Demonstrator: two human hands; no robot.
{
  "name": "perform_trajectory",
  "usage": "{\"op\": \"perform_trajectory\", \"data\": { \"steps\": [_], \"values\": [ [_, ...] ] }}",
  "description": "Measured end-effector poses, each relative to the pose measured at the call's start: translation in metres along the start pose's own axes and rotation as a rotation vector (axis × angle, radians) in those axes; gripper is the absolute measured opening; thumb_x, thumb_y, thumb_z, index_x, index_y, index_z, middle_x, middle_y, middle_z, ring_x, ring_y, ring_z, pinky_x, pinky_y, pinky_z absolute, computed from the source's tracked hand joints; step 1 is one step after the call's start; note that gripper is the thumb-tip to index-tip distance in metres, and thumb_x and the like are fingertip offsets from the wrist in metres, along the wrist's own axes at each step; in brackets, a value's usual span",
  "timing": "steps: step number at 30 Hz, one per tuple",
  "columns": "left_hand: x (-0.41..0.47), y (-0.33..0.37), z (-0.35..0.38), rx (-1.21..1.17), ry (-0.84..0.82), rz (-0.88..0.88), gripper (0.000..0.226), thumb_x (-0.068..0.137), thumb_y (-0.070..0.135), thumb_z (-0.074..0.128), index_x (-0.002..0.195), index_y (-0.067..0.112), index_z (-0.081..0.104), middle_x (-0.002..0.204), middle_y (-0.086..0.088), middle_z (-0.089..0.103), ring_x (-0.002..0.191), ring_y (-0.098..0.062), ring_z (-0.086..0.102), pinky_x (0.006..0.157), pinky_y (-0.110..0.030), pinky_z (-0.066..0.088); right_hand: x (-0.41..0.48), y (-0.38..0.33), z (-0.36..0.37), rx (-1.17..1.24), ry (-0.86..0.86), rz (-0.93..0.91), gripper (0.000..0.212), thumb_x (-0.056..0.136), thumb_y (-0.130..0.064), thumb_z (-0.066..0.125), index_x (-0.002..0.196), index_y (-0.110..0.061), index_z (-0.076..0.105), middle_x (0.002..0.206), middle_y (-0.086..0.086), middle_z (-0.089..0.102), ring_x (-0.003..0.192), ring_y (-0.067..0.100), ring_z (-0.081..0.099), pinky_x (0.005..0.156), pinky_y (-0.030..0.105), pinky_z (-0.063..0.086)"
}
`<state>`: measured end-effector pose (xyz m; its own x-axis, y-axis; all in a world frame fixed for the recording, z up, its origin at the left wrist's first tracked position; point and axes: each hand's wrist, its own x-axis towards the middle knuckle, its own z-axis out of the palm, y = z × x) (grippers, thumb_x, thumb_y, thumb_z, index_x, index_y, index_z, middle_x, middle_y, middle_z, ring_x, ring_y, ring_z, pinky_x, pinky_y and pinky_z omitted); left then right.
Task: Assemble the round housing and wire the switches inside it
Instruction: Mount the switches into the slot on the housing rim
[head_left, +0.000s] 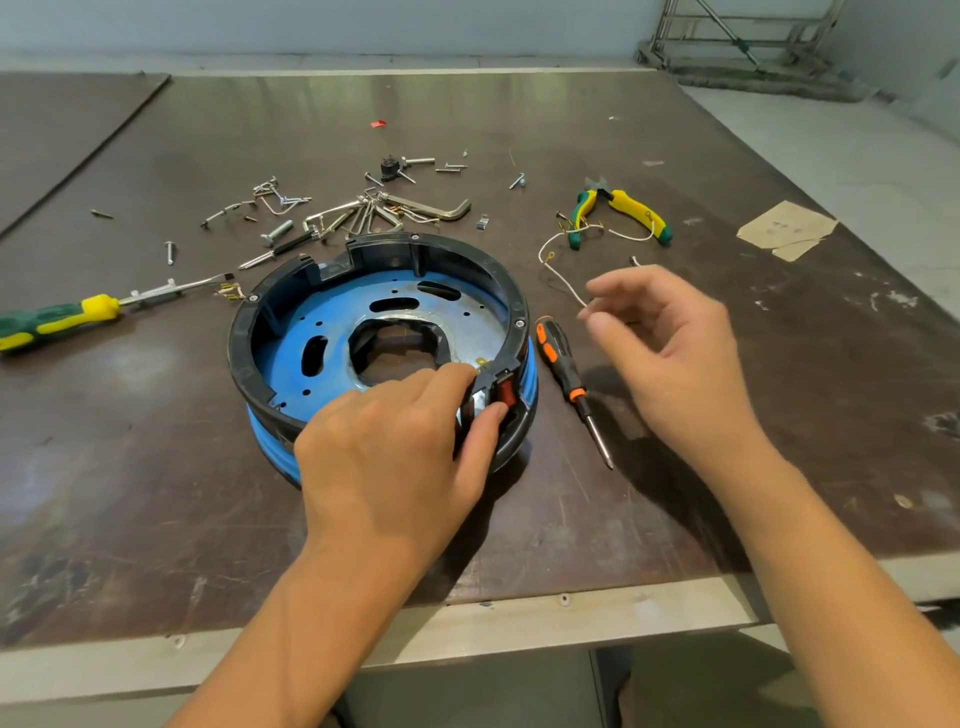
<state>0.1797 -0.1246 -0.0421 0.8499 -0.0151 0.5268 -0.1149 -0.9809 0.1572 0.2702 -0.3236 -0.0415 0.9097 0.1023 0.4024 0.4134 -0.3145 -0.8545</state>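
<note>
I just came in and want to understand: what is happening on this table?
A person is working on a round black and blue plastic housing. The left grip, a bare hand, holds a small red switch at the housing's near wall. The right grip pinches a thin white wire above the table. An orange and black screwdriver lies beside the housing, untouched.

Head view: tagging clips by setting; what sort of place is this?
Likely a workshop bench: scuffed table, loose screws, pliers; left hand pinching a red switch on the round housing, right hand holding a white wire.
</note>
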Motion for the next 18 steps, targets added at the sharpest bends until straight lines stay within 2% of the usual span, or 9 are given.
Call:
{"op": "perform_trajectory", "data": {
  "steps": [2,4,6,8,10,12,14,18],
  "values": [
    [0.001,0.0,-0.002,0.013,-0.009,-0.002,0.034,0.093,0.053,0.05,0.094,0.025,0.067,0.065,0.007,0.061,0.056,-0.018,0.057,0.047,-0.033,0.045,0.008,0.01,-0.014,-0.293,-0.003,0.019,0.031,0.094,-0.007,0.06,0.121,-0.02,0.067,0.117,-0.005,0.069,0.11,0.013,0.063,0.097,0.029,0.05],
    [0.001,0.0,-0.003,0.017,-0.017,-0.004,0.034,0.092,0.054,0.05,0.094,0.025,0.067,0.064,0.008,0.06,0.054,-0.017,0.056,0.046,-0.03,0.043,0.01,0.023,-0.022,-0.567,-0.152,0.054,0.039,0.096,-0.005,0.057,0.132,-0.016,0.061,0.139,0.0,0.059,0.134,0.017,0.049,0.11,0.025,0.033],
    [0.002,0.0,-0.004,0.009,-0.027,-0.002,0.034,0.092,0.055,0.049,0.095,0.026,0.067,0.064,0.008,0.06,0.054,-0.017,0.056,0.045,-0.03,0.043,0.009,0.03,-0.021,-0.704,-0.26,0.08,0.042,0.097,-0.004,0.054,0.138,-0.011,0.057,0.15,0.005,0.049,0.146,0.02,0.034,0.118,0.029,0.024],
    [0.002,-0.001,-0.005,-0.007,-0.038,-0.003,0.034,0.093,0.055,0.048,0.097,0.027,0.067,0.065,0.009,0.061,0.055,-0.016,0.057,0.046,-0.032,0.045,0.008,0.033,-0.018,-0.763,-0.272,0.084,0.043,0.097,-0.006,0.054,0.139,-0.011,0.055,0.148,0.004,0.051,0.148,0.021,0.031,0.118,0.035,0.026],
    [0.002,-0.001,-0.007,-0.017,-0.04,0.0,0.033,0.092,0.054,0.048,0.098,0.027,0.067,0.066,0.009,0.063,0.056,-0.017,0.058,0.046,-0.032,0.046,0.008,0.033,-0.018,-0.773,-0.235,0.073,0.041,0.094,-0.005,0.059,0.134,-0.013,0.058,0.137,0.002,0.057,0.143,0.022,0.039,0.112,0.035,0.034],
    [0.001,-0.002,-0.007,-0.025,-0.042,0.005,0.033,0.092,0.053,0.049,0.1,0.026,0.067,0.068,0.008,0.064,0.057,-0.017,0.06,0.046,-0.033,0.047,0.008,0.031,-0.019,-0.734,-0.161,0.054,0.041,0.088,-0.002,0.065,0.125,-0.018,0.061,0.118,-0.003,0.06,0.127,0.02,0.049,0.096,0.027,0.039],
    [0.001,-0.002,-0.008,-0.03,-0.047,0.01,0.033,0.092,0.052,0.049,0.101,0.026,0.067,0.069,0.007,0.065,0.058,-0.018,0.061,0.047,-0.034,0.048,0.008,0.029,-0.02,-0.724,-0.117,0.04,0.044,0.083,-0.001,0.069,0.122,-0.022,0.062,0.106,-0.008,0.058,0.114,0.018,0.05,0.086,0.028,0.036],
    [0.002,-0.002,-0.008,-0.02,-0.047,0.015,0.032,0.093,0.052,0.049,0.102,0.027,0.066,0.069,0.008,0.065,0.058,-0.018,0.061,0.046,-0.033,0.047,0.007,0.027,-0.02,-0.822,-0.093,0.108,0.049,0.085,-0.018,0.072,0.13,-0.029,0.058,0.115,-0.008,0.066,0.124,0.018,0.044,0.097,0.046,0.034]
  ]
}}
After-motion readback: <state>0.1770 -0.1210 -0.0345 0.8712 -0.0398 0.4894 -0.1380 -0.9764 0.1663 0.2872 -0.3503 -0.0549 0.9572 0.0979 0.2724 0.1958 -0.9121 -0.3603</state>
